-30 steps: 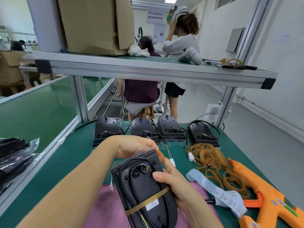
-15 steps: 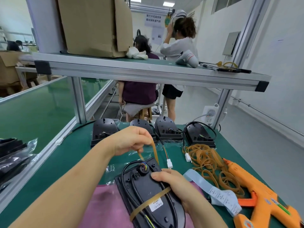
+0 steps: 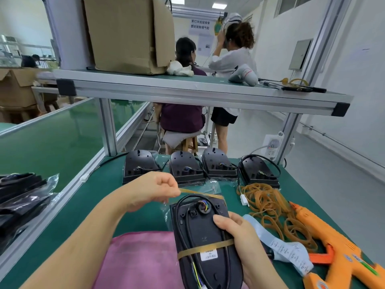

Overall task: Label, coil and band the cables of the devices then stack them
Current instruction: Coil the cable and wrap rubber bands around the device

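1. The black oval plastic device (image 3: pixel 205 232) sits back-up over the pink cloth (image 3: pixel 135 261) at the near edge of the green table (image 3: pixel 100 201). Its black cable (image 3: pixel 182 226) is looped around the back.
2. A tan rubber band (image 3: pixel 208 247) crosses the device's lower half, just above a white label (image 3: pixel 209 256).
3. The right hand (image 3: pixel 241 236) grips the device's right edge, with the thumb pressed flat on the back and the fingers curled underneath.
4. The left hand (image 3: pixel 152 189) is curled, thumb and forefinger pinching a second tan rubber band (image 3: pixel 200 192) stretched taut to the device's far right corner.
5. To the right lie a loose pile of rubber bands (image 3: pixel 268 207), a pale blue label strip (image 3: pixel 277 245) and an orange glue gun (image 3: pixel 341 257).
6. Four more black devices (image 3: pixel 139 167) stand in a row along the table's far edge.
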`<state>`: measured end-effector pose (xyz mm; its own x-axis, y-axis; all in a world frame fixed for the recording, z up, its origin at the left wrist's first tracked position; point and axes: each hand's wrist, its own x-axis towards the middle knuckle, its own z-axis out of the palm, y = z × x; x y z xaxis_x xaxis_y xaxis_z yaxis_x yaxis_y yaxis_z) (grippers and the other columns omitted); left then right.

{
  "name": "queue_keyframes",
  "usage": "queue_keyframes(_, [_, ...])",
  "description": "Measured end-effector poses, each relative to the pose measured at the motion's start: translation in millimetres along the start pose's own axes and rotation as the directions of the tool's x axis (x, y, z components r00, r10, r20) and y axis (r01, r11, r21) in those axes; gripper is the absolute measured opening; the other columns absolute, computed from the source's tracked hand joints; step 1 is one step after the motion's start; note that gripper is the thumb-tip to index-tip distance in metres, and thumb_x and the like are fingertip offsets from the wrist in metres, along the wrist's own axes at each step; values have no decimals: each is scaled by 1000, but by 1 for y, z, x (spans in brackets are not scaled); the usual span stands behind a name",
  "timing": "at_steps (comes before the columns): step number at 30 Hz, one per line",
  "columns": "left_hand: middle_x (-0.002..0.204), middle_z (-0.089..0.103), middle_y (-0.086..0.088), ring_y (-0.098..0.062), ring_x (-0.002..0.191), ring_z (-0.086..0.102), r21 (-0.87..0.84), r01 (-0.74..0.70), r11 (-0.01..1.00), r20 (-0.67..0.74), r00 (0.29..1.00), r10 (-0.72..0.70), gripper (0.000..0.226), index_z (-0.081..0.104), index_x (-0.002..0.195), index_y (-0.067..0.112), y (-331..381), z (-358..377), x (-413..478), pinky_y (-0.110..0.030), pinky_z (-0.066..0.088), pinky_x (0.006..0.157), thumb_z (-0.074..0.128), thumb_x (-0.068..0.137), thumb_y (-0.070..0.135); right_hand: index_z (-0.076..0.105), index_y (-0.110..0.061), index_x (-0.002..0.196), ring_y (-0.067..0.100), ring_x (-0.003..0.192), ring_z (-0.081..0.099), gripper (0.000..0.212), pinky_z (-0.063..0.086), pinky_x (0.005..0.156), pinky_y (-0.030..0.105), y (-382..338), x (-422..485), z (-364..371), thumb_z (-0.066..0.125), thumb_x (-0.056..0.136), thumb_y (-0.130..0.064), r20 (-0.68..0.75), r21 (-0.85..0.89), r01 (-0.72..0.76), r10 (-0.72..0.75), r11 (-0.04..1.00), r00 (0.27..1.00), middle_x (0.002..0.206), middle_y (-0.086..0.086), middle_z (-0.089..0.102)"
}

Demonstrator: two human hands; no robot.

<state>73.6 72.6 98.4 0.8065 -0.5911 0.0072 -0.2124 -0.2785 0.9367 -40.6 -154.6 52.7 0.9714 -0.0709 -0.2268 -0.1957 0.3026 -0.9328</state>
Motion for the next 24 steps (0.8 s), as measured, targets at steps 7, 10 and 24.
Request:
queue_keyframes(7, [52, 48, 9, -7, 54, 49, 200, -7, 980, -104, 994, 28, 21, 52, 74, 25, 4, 5, -4, -18, 40, 55, 64, 88, 16, 60, 10, 99, 36, 76, 68, 43, 56, 69, 42, 6, 5, 4, 76, 68, -14, -56, -43, -1, -1, 999, 998, 94, 28, 70])
queue_keyframes(10, [50, 45, 5, -12, 47, 40, 434, -21, 901, -307, 936, 170, 16, 49, 81, 28, 13, 22, 1, -25, 33, 49, 57, 94, 25, 65, 4, 97, 37, 86, 69, 30, 54, 81, 47, 8, 8, 11, 74, 76, -16, -90, -135, 4, -16, 991, 996, 95, 23, 71])
queue_keyframes(24, [47, 50, 2, -19, 39, 48, 793, -155, 589, -378, 632, 676, 28, 56, 81, 12, -6, 58, -24, -27, 39, 38, 43, 91, 35, 69, 1, 88, 32, 70, 70, 19, 57, 60, 34, 1, 4, 7, 71, 77, -13, -111, 2, 28, -28, 1000, 993, 87, 23, 73])
